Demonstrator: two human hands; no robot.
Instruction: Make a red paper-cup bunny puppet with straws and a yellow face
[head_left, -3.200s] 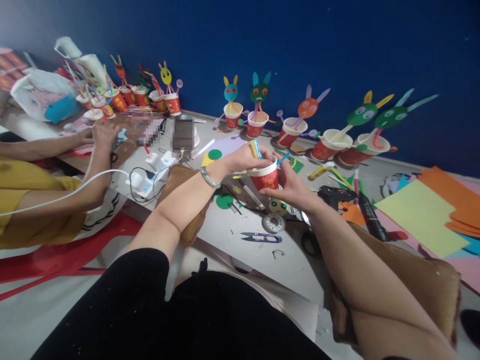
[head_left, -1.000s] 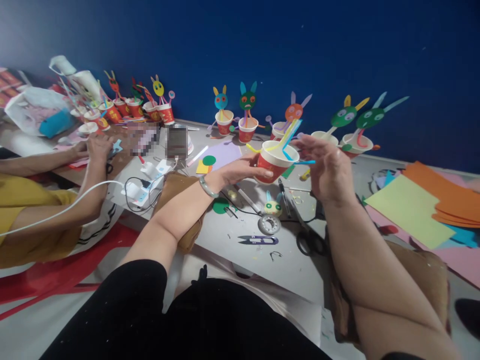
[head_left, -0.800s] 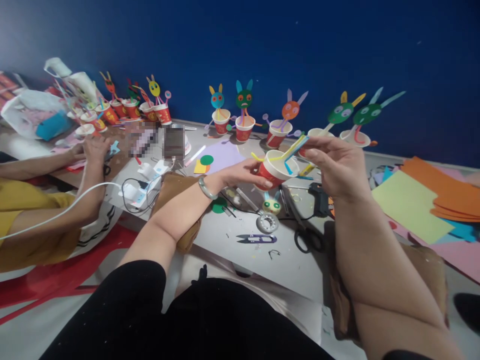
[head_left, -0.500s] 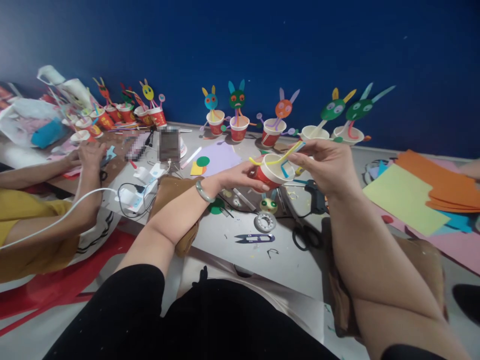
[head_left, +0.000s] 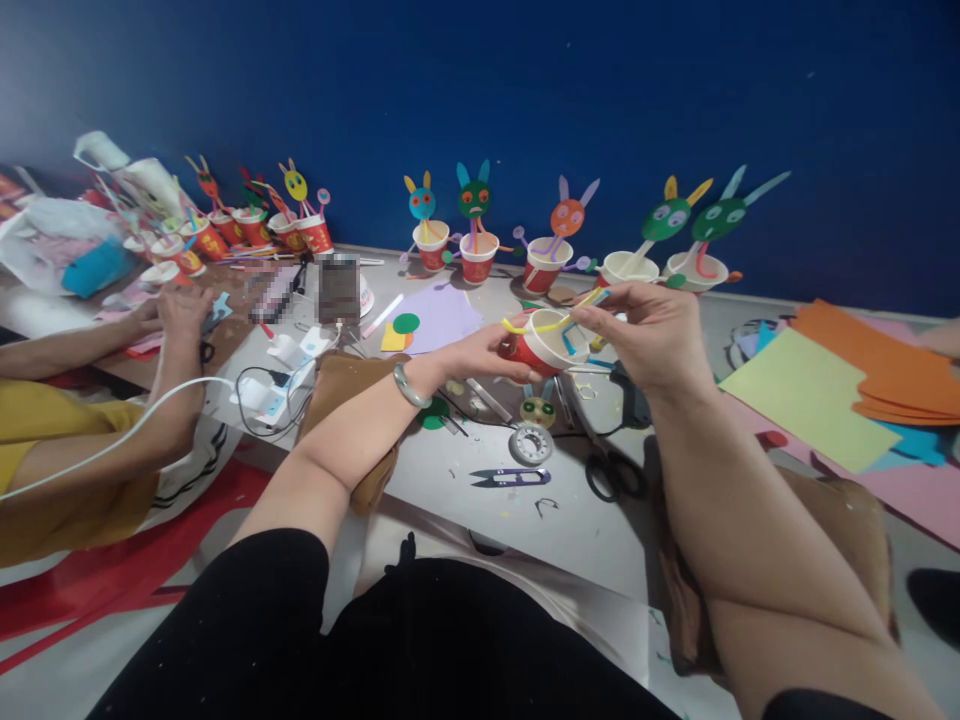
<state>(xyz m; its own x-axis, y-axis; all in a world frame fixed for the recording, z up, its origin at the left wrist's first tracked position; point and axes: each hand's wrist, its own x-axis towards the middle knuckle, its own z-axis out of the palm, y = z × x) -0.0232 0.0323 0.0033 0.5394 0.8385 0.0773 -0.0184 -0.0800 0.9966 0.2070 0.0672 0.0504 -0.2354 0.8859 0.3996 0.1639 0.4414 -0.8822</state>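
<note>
My left hand (head_left: 480, 354) grips a red paper cup (head_left: 541, 345) from its left side, tilted with the white mouth toward me. Yellow and blue straws (head_left: 570, 316) stick out of the cup. My right hand (head_left: 649, 330) is closed in a pinch on the upper ends of those straws, just right of the rim. Both hands hover above the grey table (head_left: 480, 490). Under the cup lie a small yellow-green bunny face (head_left: 537, 408), a round tape roll (head_left: 530, 442) and purple thread snips (head_left: 510, 477).
Finished bunny cups (head_left: 474, 255) line the blue wall. Black scissors (head_left: 607, 470) and a glue gun (head_left: 628, 390) lie by my right forearm. Coloured paper sheets (head_left: 817, 395) spread at right. Another person's arms (head_left: 112, 340) work at left beside a power strip (head_left: 274, 390).
The cup went from upright near the table to lifted and tilted. My right hand left the cup's side, opened, then pinched the straws; both hands have since sunk slightly.
</note>
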